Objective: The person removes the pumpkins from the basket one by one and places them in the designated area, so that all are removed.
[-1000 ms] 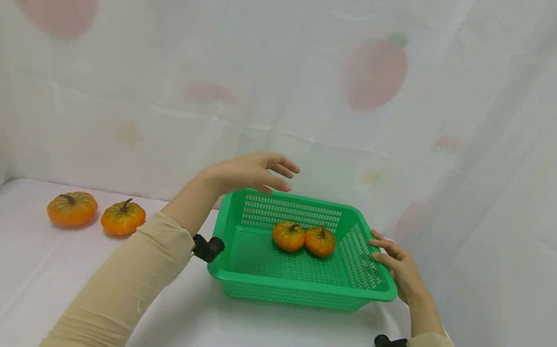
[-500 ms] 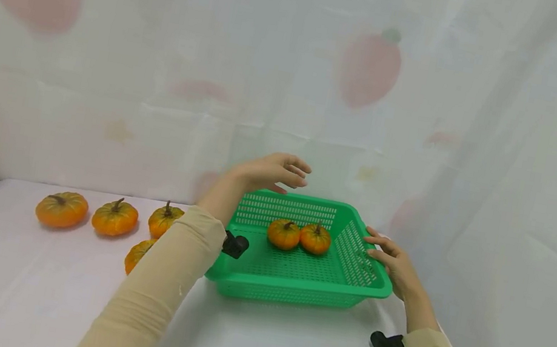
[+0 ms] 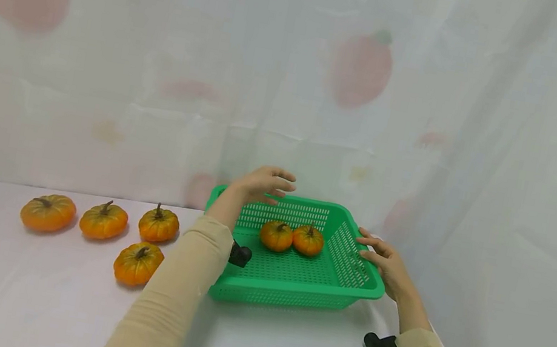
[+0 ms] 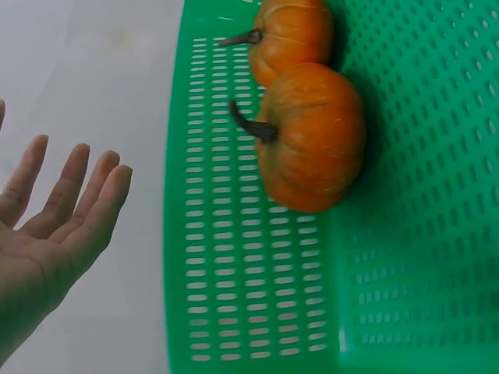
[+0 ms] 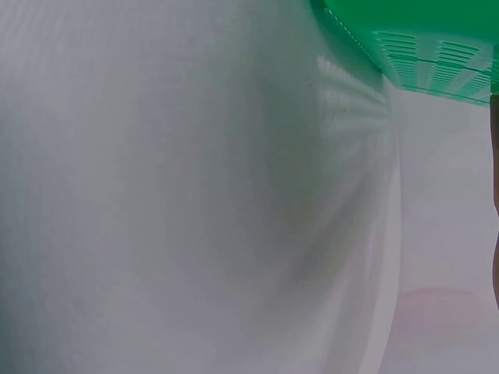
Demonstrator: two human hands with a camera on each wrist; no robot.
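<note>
Green slotted basket [image 3: 295, 274] is holding orange pumpkins [image 3: 276, 236] w/ brown stems. White curtain [image 3: 165, 56] is showing faint reddish prints, prob. fruit; sleeves [image 3: 168, 302] are looking beige.

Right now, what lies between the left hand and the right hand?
In the head view, two pumpkins sit side by side in the green basket, between the left hand over its far rim and the right hand at its right rim.

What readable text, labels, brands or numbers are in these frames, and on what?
None: no words, numbers or brand marks are legible in any view.
The green basket shows only perforated plastic.
The pumpkins are unmarked.
The backdrop curtain carries faint fruit prints, no lettering.
The hands and the sleeves show no writing.
</note>
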